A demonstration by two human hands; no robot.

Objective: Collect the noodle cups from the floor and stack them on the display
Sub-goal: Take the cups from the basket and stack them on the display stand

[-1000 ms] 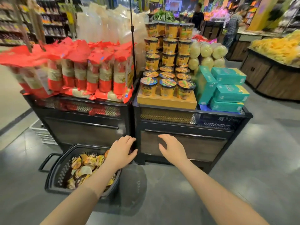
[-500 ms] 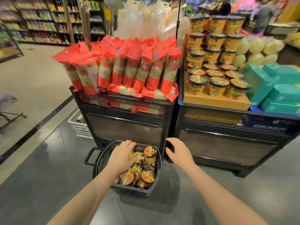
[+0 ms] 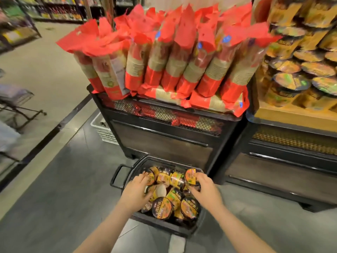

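A black basket [image 3: 160, 224] on the floor holds several yellow-and-black noodle cups [image 3: 162, 207]. Both my hands are down inside it. My left hand [image 3: 135, 191] curls over a cup [image 3: 152, 177] at the basket's far left. My right hand [image 3: 206, 189] pinches the edge of another cup [image 3: 190, 176] at the far right. The stacked noodle cup display [image 3: 299, 70] stands on a wooden platform [image 3: 291, 116] at the upper right, well above the basket.
A black display stand [image 3: 164, 141] topped with red noodle packets [image 3: 173, 61] rises directly behind the basket. A white crate [image 3: 103, 128] sits on the floor to its left. A metal cart [image 3: 16, 99] stands at the far left. Grey floor surrounds the basket.
The view has swung left and down toward the basket. Both hands have dropped from in front of the stands into the basket and taken hold of cups.
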